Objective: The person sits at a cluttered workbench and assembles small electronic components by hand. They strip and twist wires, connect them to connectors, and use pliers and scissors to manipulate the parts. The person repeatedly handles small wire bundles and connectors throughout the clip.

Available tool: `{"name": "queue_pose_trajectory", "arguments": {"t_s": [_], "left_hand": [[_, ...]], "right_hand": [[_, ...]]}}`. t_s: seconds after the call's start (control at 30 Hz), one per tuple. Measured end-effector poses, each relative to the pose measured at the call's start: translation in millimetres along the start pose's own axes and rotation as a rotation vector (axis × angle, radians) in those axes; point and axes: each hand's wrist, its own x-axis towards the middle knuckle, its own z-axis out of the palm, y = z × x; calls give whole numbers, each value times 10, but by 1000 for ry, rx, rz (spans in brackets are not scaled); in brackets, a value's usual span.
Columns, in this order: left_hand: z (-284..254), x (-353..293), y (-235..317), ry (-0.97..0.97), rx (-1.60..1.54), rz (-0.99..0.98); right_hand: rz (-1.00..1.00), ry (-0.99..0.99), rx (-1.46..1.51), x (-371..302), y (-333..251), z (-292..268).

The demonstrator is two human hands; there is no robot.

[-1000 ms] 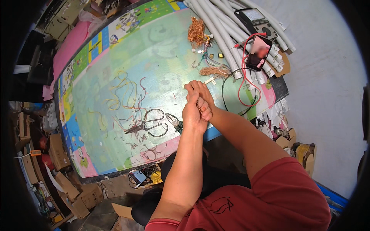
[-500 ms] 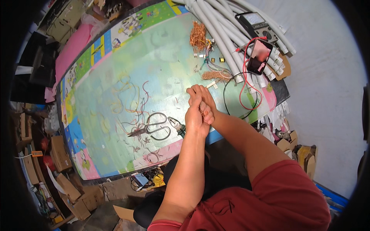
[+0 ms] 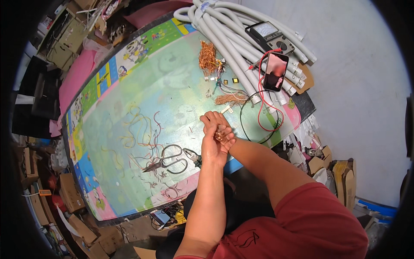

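Copper wire, bunched into a small wad, lies in my left hand. The palm is turned up and the fingers curl loosely round the wad. Just beyond it is my right hand, touching the left one, its fingers bent and pressed together. What they hold, if anything, is hidden. On the mat left of my hands are black-handled scissors with open loops. Pliers lie between the scissors and my left wrist, partly covered by it. Thin coloured wires are scattered farther left.
A copper wire bundle and a thinner brownish one lie beyond my hands on the patterned mat. Grey-white pipes fill the far right, carrying a meter with red and black leads and a phone.
My left hand has loosened its fingers and turned its palm up, so the copper wad shows more. Both hands sit slightly lower in the view, which has itself shifted.
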Motion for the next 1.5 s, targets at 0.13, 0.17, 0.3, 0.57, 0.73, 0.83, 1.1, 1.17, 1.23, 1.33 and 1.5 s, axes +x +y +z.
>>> {"name": "queue_pose_trajectory", "arguments": {"t_s": [0.13,0.17,0.3,0.57,0.73,0.83,1.1,1.17,1.23,1.33,1.5], "left_hand": [[-2,-32,30,-70,-5,-15],[-56,31,-30,-79,-37,-18],[-17,-3,22,42,-77,23],[-205,133,232,97,-397,350],[-128,63,364,157,-460,447],[-141,47,351,153,-390,473],[-177,181,158,344,-124,190],[-114,135,155,311,-122,185],[-270,256,51,176,-100,223],[-354,458,-141,235,-96,307],[-237,357,-44,304,-61,252]], "right_hand": [[6,-53,10,19,-23,11],[10,-66,29,24,-19,-12],[14,-16,120,63,-167,-217],[33,-17,121,52,-78,-48],[36,-22,55,44,-88,-44],[33,-25,58,49,-89,-70],[17,-47,104,80,-61,-30],[-25,-18,134,55,21,48],[-105,26,179,62,92,132],[-58,-49,135,55,63,85],[-44,-12,12,28,14,127]]}}
